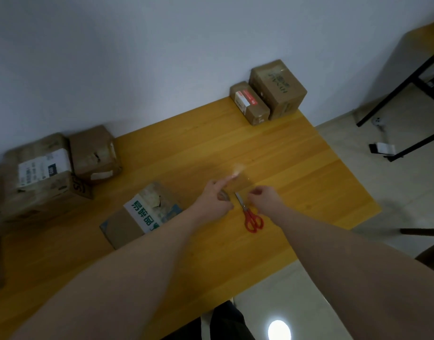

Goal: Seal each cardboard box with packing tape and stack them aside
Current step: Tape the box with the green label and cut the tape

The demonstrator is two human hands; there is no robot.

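On the smooth yellow wooden table (297,153), a clear, glossy strip of packing tape (240,180) is held stretched between both hands. It is pinched by the left hand (217,195), forefinger extended, and by the curled right hand (262,197). Red-handled scissors (250,214) lie between them. A printed rectangular cardboard box (140,217) sits just left.

Scissors (251,214) lie between my hands on the table (297,168); boxes sit far left (39,173), near left (140,214), back right (277,89).
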